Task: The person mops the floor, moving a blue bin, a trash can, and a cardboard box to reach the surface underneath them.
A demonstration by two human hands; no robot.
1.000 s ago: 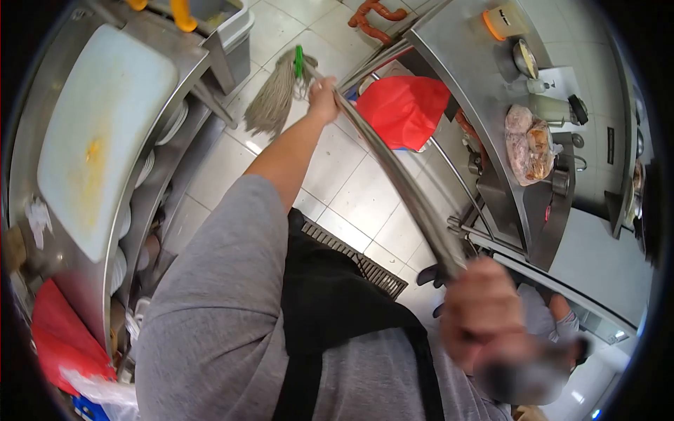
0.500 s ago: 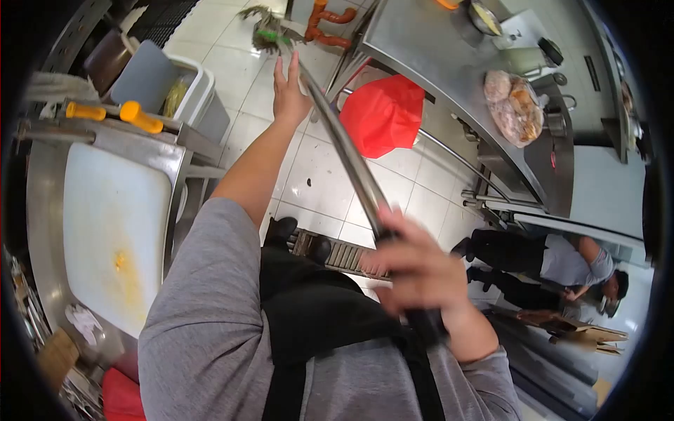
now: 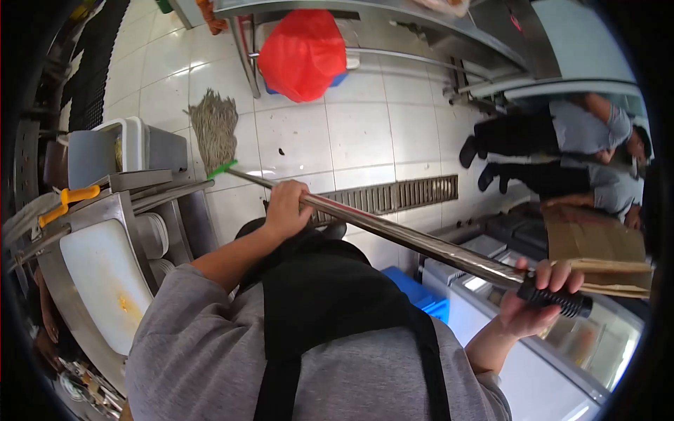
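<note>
Where the head view looks down past the apron [image 3: 330, 281], one string mop [image 3: 214, 133], its grey strands spread on the tiled floor [image 3: 358, 137], ahead and to the left of both hands.

Item: green mop clamp [image 3: 223, 168], at the near edge of the strands.
Item: steel pole [image 3: 414, 236], long axis slanting across the front of the torso, from the clamp at far left to the near right.
Item: left hand [image 3: 286, 210], the nearer to the mop head, closed around the pole's lower part.
Item: right hand [image 3: 535, 302], fingers wrapped around the black ribbed handgrip [image 3: 556, 299] at the pole's opposite end.
Item: floor drain grate [image 3: 421, 193], beyond the pole.
Item: grey bin [image 3: 167, 151], left of the strands.
Item: red fabric cover [image 3: 302, 56], beyond and right of the strands.
Item: two co-workers [image 3: 590, 126] at the right, near a cardboard box [image 3: 597, 238]; well apart from the mop head.
</note>
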